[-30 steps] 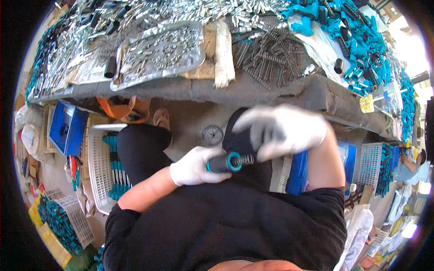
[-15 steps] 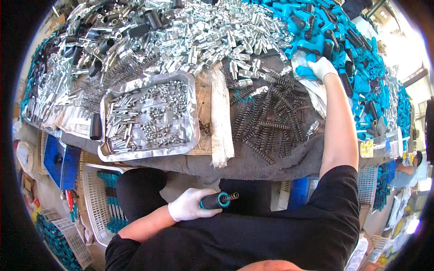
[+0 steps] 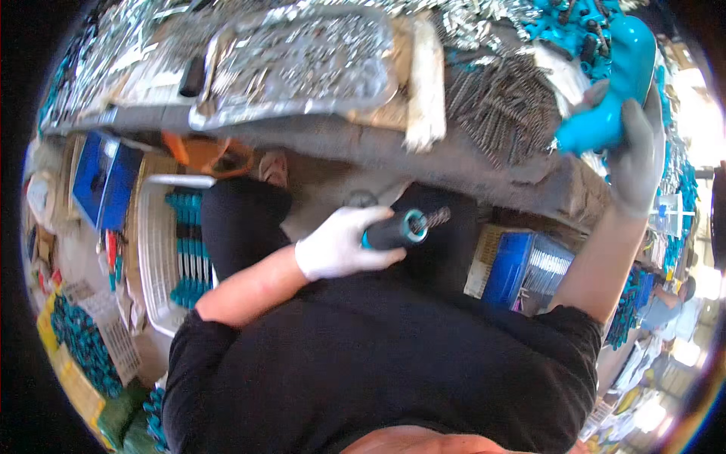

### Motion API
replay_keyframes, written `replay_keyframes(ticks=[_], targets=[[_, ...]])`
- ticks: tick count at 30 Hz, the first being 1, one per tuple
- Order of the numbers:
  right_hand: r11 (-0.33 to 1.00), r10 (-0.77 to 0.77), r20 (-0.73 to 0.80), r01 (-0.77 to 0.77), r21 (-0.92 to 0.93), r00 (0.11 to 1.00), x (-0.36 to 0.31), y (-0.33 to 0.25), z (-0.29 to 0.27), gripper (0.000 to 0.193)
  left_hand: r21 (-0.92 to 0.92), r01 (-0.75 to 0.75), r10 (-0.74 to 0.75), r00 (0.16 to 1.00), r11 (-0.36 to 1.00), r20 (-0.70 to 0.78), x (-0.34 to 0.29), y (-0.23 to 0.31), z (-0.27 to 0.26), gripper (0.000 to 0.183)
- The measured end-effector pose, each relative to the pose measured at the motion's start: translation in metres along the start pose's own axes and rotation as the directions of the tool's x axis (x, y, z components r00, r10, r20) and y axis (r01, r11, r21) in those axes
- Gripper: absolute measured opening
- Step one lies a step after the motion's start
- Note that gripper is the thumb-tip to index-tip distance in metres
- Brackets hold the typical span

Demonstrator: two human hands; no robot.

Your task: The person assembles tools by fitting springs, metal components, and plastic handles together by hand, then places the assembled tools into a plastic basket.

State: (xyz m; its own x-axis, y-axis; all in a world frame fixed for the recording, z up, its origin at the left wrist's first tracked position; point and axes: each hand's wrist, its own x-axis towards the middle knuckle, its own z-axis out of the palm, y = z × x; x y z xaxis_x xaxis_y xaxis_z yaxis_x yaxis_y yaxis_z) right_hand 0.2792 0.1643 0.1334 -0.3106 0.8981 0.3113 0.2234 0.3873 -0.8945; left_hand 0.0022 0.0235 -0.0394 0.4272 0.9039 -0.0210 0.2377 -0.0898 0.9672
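Note:
Over my lap, my left hand, in a white glove, is wrapped round a black cylindrical grip with a teal rim. A dark coil spring sticks out of the grip's open end, pointing right. Up on the right, my gloved right hand holds a glossy teal bent plastic housing above the table edge, its narrower end pointing down and left. Left of that hand lies a heap of dark coil springs on the grey cloth.
A metal tray of small metal parts sits on the table, with shiny fittings piled behind. More teal housings lie at the far right. Beside my left leg stands a white basket holding teal-and-black tools. Blue bins stand under the table.
My right hand has lifted a teal housing off the pile and drawn it nearer. My left hand still holds the grip with its spring. The whole view has shifted, with the table now higher.

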Motion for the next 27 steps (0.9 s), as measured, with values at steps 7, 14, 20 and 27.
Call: replay_keyframes(ticks=[7, 14, 20, 27], targets=[[0.977, -0.096, 0.178, 0.059, 0.203, 0.979, -0.087, -0.015, 0.097, 0.064, -0.021, -0.029, 0.029, 1.000, 0.999, -0.001, -0.044, 0.018, 0.012, 0.028], [0.923, -0.326, 0.238, 0.254, 0.289, 0.915, -0.139, -0.020, 0.121, 0.070, -0.217, 0.167, -0.133, 0.978, 0.962, 0.160, -0.087, 0.044, 0.023, 0.030], [0.816, -0.174, 0.585, 0.448, -0.365, 0.792, -0.139, -0.063, 0.099, 0.073, -0.023, 0.047, -0.047, 0.999, 0.999, -0.001, -0.107, 0.040, 0.026, 0.038], [0.691, 0.140, 0.638, 0.386, -0.611, 0.757, -0.155, -0.051, 0.072, 0.043, 0.633, -0.053, 0.146, 0.985, 0.772, -0.096, -0.107, 0.042, 0.019, 0.028]])
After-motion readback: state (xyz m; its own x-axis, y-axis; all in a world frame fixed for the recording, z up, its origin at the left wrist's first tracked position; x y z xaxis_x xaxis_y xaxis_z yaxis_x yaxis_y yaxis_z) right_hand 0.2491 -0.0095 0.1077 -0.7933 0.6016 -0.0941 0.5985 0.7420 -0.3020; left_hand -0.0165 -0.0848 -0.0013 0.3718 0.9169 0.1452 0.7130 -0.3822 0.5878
